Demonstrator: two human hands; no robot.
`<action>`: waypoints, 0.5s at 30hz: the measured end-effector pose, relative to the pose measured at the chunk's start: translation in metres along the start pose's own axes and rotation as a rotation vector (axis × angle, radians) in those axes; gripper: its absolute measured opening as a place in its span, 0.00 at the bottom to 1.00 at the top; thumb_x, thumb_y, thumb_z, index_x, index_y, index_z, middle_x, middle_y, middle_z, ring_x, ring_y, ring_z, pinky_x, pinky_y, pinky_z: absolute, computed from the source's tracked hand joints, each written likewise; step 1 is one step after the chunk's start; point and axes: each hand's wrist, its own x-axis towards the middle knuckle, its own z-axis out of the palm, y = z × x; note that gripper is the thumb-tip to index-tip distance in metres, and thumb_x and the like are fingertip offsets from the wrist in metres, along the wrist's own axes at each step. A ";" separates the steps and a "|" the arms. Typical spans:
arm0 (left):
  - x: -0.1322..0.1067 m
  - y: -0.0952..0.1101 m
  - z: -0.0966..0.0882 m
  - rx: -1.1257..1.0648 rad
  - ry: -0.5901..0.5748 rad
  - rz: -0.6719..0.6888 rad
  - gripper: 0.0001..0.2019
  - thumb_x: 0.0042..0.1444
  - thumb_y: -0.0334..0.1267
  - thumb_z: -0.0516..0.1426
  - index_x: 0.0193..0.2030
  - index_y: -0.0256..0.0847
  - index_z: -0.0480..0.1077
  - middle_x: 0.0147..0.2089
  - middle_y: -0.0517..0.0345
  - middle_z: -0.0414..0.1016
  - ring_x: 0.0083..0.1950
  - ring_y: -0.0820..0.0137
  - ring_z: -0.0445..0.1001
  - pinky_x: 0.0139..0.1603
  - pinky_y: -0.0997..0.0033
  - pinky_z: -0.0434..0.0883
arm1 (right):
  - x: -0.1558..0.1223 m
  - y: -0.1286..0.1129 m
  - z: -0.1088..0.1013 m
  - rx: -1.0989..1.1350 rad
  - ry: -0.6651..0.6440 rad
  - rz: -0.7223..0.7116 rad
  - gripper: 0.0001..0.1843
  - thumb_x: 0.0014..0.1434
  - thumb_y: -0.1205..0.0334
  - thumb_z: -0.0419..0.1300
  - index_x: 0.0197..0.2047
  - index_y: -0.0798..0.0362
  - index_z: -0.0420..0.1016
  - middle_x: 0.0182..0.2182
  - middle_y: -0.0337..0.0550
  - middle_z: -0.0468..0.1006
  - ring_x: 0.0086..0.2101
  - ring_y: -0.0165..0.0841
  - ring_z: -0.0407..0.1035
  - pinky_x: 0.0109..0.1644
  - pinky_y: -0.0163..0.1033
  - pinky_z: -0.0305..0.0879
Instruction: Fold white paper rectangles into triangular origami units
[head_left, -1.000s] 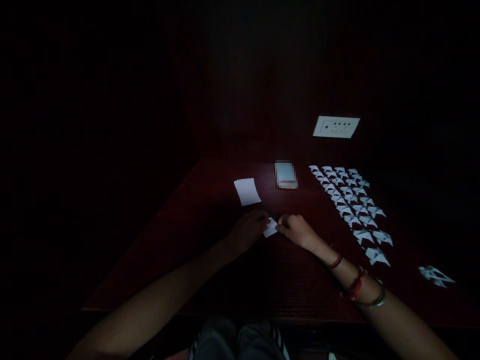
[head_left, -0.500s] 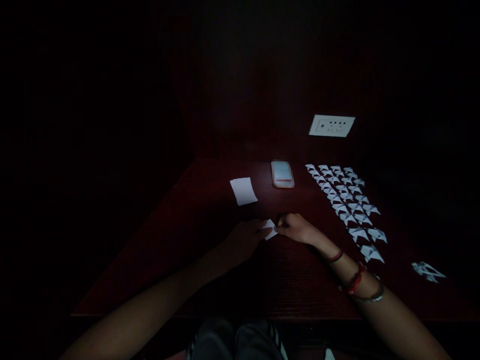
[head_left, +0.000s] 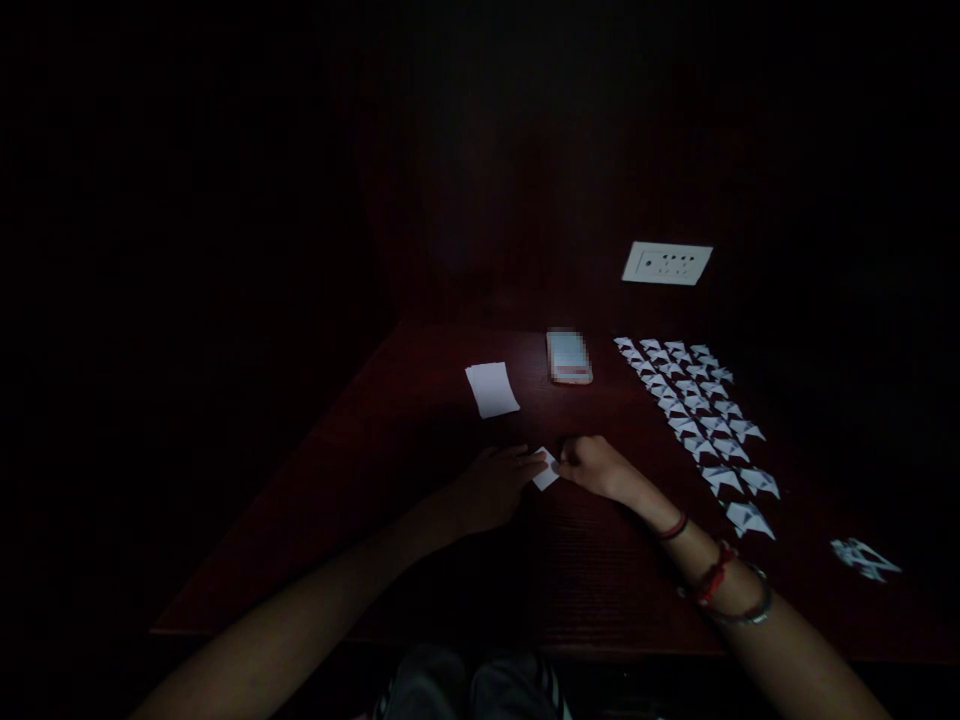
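A small square of white paper [head_left: 547, 478] lies on the dark red table between my hands. My left hand [head_left: 501, 485] is stretched out flat from the left, its fingertips resting on the paper. From the right, my right hand [head_left: 598, 467] has its fingers curled together in a pinch at the paper's right corner. That corner is partly hidden by the fingertips. Beyond my left hand lies a stack of white paper sheets [head_left: 493, 390].
Rows of folded white paper pieces [head_left: 696, 403] cover the table's right side. Nearer the right edge is a small tangled white heap [head_left: 864, 560]. A blurred, phone-like rectangle [head_left: 569, 356] lies toward the back. A white power socket [head_left: 667, 263] is on the wall.
The whole view has shifted slightly, so things appear a little lower and further right. My left fingertips now lie more fully on the small paper; my right hand stays at its corner.
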 end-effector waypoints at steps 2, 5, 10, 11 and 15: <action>0.000 0.000 -0.002 -0.022 0.018 0.018 0.28 0.49 0.26 0.46 0.58 0.46 0.47 0.61 0.63 0.49 0.60 0.68 0.47 0.55 0.62 0.51 | 0.000 0.000 0.000 -0.002 0.009 0.003 0.11 0.48 0.59 0.52 0.29 0.55 0.72 0.26 0.45 0.75 0.27 0.30 0.68 0.28 0.30 0.55; 0.001 0.000 -0.003 -0.018 0.046 0.038 0.25 0.50 0.26 0.46 0.56 0.45 0.52 0.60 0.62 0.51 0.59 0.68 0.49 0.55 0.63 0.51 | -0.002 0.000 -0.002 0.018 -0.005 0.006 0.11 0.48 0.59 0.52 0.29 0.56 0.72 0.24 0.44 0.75 0.26 0.29 0.67 0.27 0.30 0.55; 0.005 0.000 0.001 0.031 0.058 0.047 0.22 0.50 0.25 0.46 0.53 0.43 0.55 0.60 0.60 0.50 0.60 0.66 0.46 0.55 0.61 0.51 | -0.003 -0.001 -0.005 0.107 -0.043 -0.010 0.10 0.49 0.61 0.52 0.27 0.57 0.72 0.17 0.40 0.72 0.21 0.27 0.65 0.25 0.28 0.56; 0.006 -0.001 0.002 0.037 0.054 0.055 0.22 0.50 0.25 0.46 0.53 0.43 0.55 0.60 0.60 0.50 0.60 0.66 0.46 0.55 0.60 0.51 | -0.003 -0.001 -0.005 0.123 -0.046 -0.013 0.10 0.49 0.61 0.52 0.27 0.57 0.71 0.16 0.39 0.71 0.21 0.26 0.65 0.25 0.28 0.56; 0.007 -0.006 0.002 0.036 0.065 0.081 0.23 0.51 0.25 0.45 0.54 0.44 0.54 0.60 0.59 0.51 0.60 0.66 0.48 0.55 0.58 0.50 | -0.006 0.002 -0.006 0.131 0.008 -0.056 0.08 0.49 0.64 0.52 0.30 0.57 0.71 0.18 0.38 0.72 0.21 0.26 0.65 0.27 0.28 0.57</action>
